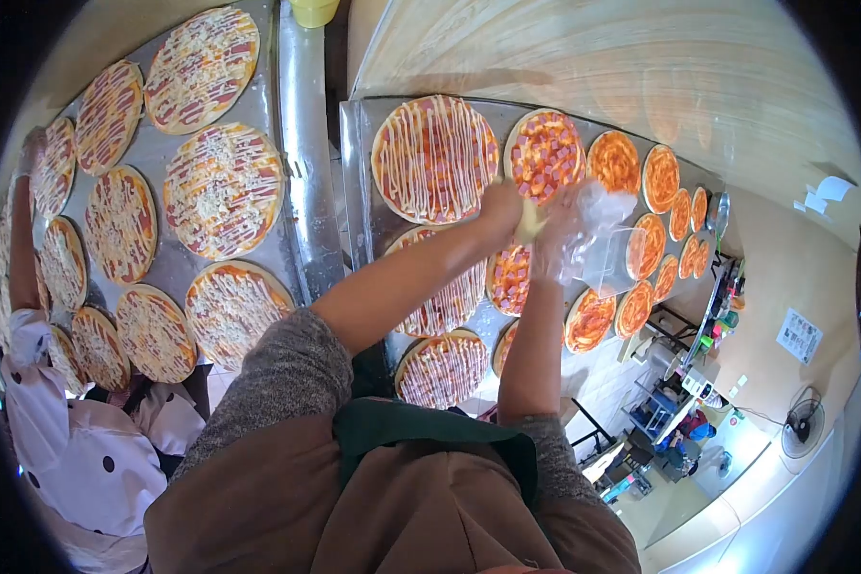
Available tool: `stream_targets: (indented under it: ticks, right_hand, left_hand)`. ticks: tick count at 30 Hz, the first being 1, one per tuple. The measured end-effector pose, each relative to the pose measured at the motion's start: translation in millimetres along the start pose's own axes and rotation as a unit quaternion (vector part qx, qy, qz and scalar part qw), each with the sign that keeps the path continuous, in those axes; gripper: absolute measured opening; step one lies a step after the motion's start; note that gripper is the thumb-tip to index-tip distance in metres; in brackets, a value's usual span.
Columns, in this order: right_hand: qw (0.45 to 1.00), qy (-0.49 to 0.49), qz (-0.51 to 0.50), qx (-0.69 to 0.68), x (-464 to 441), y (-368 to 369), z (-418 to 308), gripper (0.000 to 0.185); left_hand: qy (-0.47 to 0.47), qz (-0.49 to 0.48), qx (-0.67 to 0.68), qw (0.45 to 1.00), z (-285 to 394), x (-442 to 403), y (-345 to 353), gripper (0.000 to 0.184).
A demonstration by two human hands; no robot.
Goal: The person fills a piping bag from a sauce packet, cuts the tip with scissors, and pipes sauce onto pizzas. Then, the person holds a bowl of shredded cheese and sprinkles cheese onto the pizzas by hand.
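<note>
My left hand is closed beside a pizza topped with diced ham. A soft pale yellow thing, seemingly a bag of sauce, shows between my hands and in my left grip. My right hand is close against it, blurred by motion and partly covered by clear crinkled plastic; its fingers are hard to make out. Just right of it is a clear rectangular container. Under my left forearm lies a pizza striped with pale sauce, and another striped pizza lies beyond it.
Pizzas with red sauce line the right of the metal table. On the left table, pizzas with grated cheese lie in rows, and a co-worker's hand reaches over them. A yellow container stands at the top.
</note>
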State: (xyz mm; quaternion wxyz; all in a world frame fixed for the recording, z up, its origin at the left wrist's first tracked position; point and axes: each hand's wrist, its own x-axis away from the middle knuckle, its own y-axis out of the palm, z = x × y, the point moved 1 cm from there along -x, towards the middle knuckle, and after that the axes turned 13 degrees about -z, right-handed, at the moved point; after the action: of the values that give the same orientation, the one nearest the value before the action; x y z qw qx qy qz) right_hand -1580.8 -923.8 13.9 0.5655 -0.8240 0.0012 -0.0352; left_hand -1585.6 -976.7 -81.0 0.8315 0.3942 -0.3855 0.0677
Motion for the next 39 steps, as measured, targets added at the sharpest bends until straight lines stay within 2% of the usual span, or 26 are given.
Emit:
stream_targets:
  ticks: [2,4,5,7,9,11,13,15,17,20,22,24,26,30,32,33,35,37,39]
  right_hand:
    - [0.988,-0.043,0.041,0.146,-21,-8,-31,0.027]
    - [0.997,-0.037,0.021,0.063,-45,-1,-30,0.028]
    - [0.998,-0.057,0.03,-0.028,-51,6,-19,0.028]
    - [0.996,-0.052,0.043,-0.061,-46,5,-11,0.028]
    - [0.997,-0.007,0.045,0.054,-21,-6,-12,0.027]
    - [0.978,0.042,0.019,-0.206,-13,0,-2,0.028]
    - [0.955,0.083,0.007,-0.284,-12,-7,-21,0.029]
    - [0.975,0.117,0.009,-0.189,-23,-22,-50,0.032]
    - [0.99,0.025,0.026,-0.137,-46,-4,-29,0.035]
    - [0.996,-0.012,0.045,-0.081,-48,5,-10,0.034]
    - [0.992,0.069,0.013,-0.105,-23,-3,-15,0.029]
    - [0.941,0.034,-0.015,-0.335,-15,4,-1,0.027]
    - [0.92,-0.017,-0.013,-0.392,-17,6,0,0.02]
    - [0.981,-0.116,0.076,-0.136,-57,10,-44,0.019]
    - [0.984,-0.118,0.073,-0.11,-64,16,-50,0.017]
    - [0.981,-0.107,0.041,-0.159,-66,16,-48,0.018]
    - [0.989,-0.121,0.045,-0.071,-60,12,-47,0.019]
    - [0.958,-0.163,0.109,0.207,-30,3,-34,0.015]
    - [0.997,-0.075,0.015,-0.005,-10,15,5,0.009]
  left_hand:
    - [-0.002,-0.018,0.076,0.997,56,19,14,0.035]
    - [0.005,-0.019,0.014,1.0,69,1,15,0.036]
    - [0.009,-0.021,-0.018,1.0,74,-6,16,0.036]
    - [0.105,-0.043,-0.167,0.979,3,-59,1,0.037]
    - [0.097,-0.026,-0.157,0.982,-16,-61,0,0.039]
    - [-0.022,0.028,0.011,0.999,-3,-7,11,0.04]
    - [0.003,0.001,0.005,1.0,14,-2,14,0.04]
    - [0.02,-0.009,0.007,1.0,32,-5,17,0.04]
    - [0.031,-0.003,0.018,0.999,51,-17,21,0.041]
    - [0.048,-0.018,0.008,0.999,31,-34,17,0.042]
    - [0.005,-0.009,0.016,1.0,2,-28,8,0.043]
    - [-0.015,0.008,0.004,1.0,-4,-17,3,0.045]
    - [-0.011,0.03,-0.028,0.999,11,-2,4,0.047]
    - [0.055,0.035,0.044,0.997,71,-4,5,0.05]
    - [0.059,0.043,0.036,0.997,88,-7,3,0.049]
    - [0.04,0.045,0.048,0.997,91,-5,4,0.048]
    - [0.041,0.05,0.044,0.997,77,2,3,0.049]
    - [0.032,0.052,0.048,0.997,49,11,1,0.049]
    - [0.006,0.065,0.028,0.997,-1,9,-6,0.044]
